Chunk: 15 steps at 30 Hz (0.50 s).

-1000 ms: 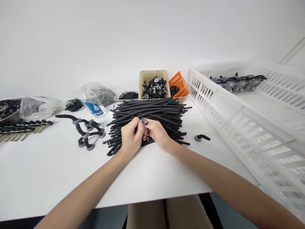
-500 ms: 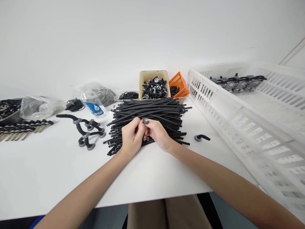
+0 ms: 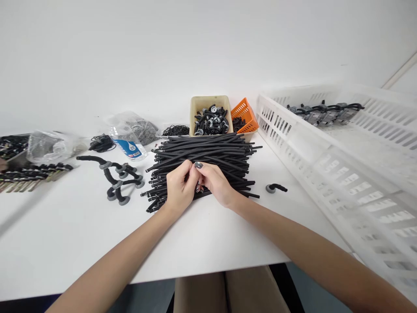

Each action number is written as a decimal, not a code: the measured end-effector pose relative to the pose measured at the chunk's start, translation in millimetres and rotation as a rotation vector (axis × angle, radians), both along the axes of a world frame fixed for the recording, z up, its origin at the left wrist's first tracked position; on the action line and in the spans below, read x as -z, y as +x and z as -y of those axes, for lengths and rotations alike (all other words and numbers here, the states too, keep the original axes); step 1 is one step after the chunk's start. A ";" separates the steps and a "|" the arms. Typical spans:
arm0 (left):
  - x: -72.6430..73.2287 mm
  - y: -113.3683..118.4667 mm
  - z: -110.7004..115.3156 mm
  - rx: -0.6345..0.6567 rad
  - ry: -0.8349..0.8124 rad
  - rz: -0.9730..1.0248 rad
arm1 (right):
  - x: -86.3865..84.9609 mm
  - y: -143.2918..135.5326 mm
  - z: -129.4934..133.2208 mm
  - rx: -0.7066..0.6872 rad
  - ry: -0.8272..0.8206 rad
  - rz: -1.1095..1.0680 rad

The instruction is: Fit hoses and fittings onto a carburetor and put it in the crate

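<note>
My left hand [image 3: 181,182] and my right hand [image 3: 215,181] are closed and meet above the front of a pile of black rubber hoses [image 3: 208,150]. Fingers of both hands press together, so anything between them is hidden. Dark, shiny nails show on the right hand. To the left stand several short black hose pieces with grey round caps [image 3: 119,184], linked into a cluster. One short bent hose with a grey cap [image 3: 272,188] lies by itself to the right of the pile.
Behind the pile are a beige bin [image 3: 194,104] of hose pieces and caps, and an orange basket [image 3: 249,119]. A large white crate [image 3: 312,152] fills the right side. At left are a plastic bottle [image 3: 128,145], plastic bags, metal-ended parts [image 3: 35,176] and part of another person's hand [image 3: 2,165].
My hands stay together in nearly the same place; the right thumb has shifted slightly. Part of another person's hand has appeared at the far left edge, by the metal-ended parts.
</note>
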<state>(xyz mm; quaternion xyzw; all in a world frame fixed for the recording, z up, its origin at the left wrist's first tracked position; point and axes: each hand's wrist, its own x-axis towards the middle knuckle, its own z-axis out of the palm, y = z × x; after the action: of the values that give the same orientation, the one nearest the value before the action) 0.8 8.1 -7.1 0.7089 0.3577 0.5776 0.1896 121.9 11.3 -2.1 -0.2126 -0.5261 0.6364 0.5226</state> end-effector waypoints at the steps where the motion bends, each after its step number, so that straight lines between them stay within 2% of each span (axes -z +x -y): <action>1: -0.1 -0.2 0.3 0.001 -0.001 -0.001 | 0.0 0.1 0.0 -0.003 -0.002 -0.004; 15: 1.1 -0.6 0.3 0.017 -0.025 0.030 | -0.6 0.8 0.5 -0.020 0.003 -0.014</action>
<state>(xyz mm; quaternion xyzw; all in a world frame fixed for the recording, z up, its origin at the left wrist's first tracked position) 0.2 7.8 -8.2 0.7007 0.3560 0.5820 0.2089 122.7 10.9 -1.5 -0.2022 -0.5256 0.6423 0.5200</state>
